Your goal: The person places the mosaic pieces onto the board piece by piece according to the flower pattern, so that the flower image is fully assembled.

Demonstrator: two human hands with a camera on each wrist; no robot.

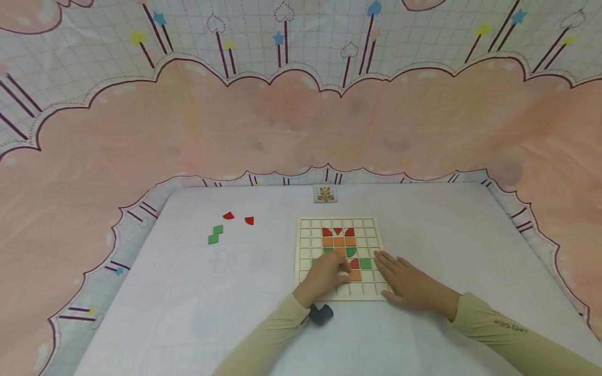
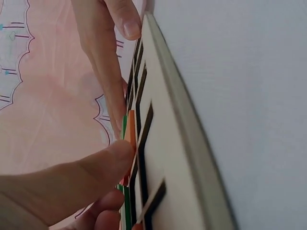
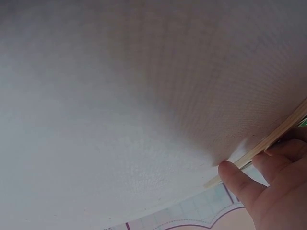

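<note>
A square wooden grid board (image 1: 310,290) lies on the table, bearing red, orange and green tiles in a figure. My left hand (image 1: 324,274) is over its lower middle, fingers curled. Its thumb and fingertips meet at the left edge of an orange square tile (image 1: 355,275), just below a red quarter-round tile (image 1: 355,264). In the left wrist view the thumb overlaps the orange tile (image 2: 132,125). My right hand (image 1: 414,282) rests along the board's right edge, fingers extended, near a green square tile (image 1: 365,263). Part of the figure is hidden under the left hand.
Two loose red quarter-round tiles (image 1: 228,215) and two green tiles (image 1: 213,238) lie on the white table to the left. A small pattern card (image 1: 325,193) lies behind the board. A dark device (image 1: 322,315) sits at the left wrist.
</note>
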